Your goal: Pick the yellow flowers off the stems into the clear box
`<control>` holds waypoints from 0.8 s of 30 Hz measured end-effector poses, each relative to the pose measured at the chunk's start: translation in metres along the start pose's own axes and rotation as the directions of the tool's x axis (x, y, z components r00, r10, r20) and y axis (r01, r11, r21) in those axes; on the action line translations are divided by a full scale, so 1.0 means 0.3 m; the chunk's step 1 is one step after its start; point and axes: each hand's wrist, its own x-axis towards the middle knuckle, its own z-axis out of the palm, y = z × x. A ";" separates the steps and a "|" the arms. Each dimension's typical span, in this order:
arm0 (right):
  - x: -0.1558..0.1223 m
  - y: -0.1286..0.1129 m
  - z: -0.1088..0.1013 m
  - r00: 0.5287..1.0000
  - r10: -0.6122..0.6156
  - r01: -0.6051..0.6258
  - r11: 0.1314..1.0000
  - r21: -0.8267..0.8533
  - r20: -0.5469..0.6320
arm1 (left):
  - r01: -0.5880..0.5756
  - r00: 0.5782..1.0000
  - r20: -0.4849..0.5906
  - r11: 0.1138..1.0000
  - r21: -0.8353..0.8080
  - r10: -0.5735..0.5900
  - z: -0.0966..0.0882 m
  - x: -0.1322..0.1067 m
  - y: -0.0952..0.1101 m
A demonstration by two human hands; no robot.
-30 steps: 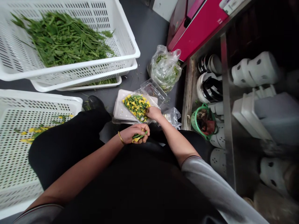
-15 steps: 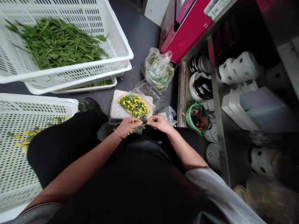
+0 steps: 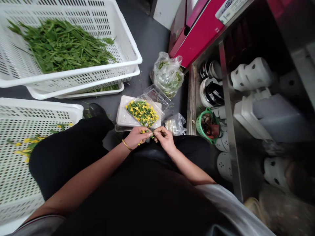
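Note:
My left hand (image 3: 136, 137), with a gold bracelet on its wrist, is closed around a few yellow-flowered green stems (image 3: 142, 132). Its fingertips meet those of my right hand (image 3: 164, 137), which pinches the end of a green stem. Part of that stem is hidden by the fingers. Just beyond both hands, a clear plastic box (image 3: 161, 113) holds a heap of short flowering tips (image 3: 142, 111). This box rests on a white container (image 3: 122, 113), its clear lid (image 3: 157, 95) tipped back.
White baskets stand at left: a stacked one (image 3: 133, 62) with leafy greens (image 3: 66, 46), another (image 3: 24, 183) with yellow-flowered stems (image 3: 29, 144). Plastic bags (image 3: 168, 73) lie ahead. A metal shelf (image 3: 230, 108) at right holds a green basket (image 3: 199, 126) and white containers.
My right hand has drawn slightly back and toward my left hand, its fingers now curled more. The left hand has shifted a little right, still holding the flowering stems.

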 end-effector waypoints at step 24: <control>0.500 0.107 0.058 0.968 0.248 -0.053 0.379 -0.924 0.047 | 0.145 0.989 0.019 0.979 -0.144 -0.144 -0.039 0.030 0.028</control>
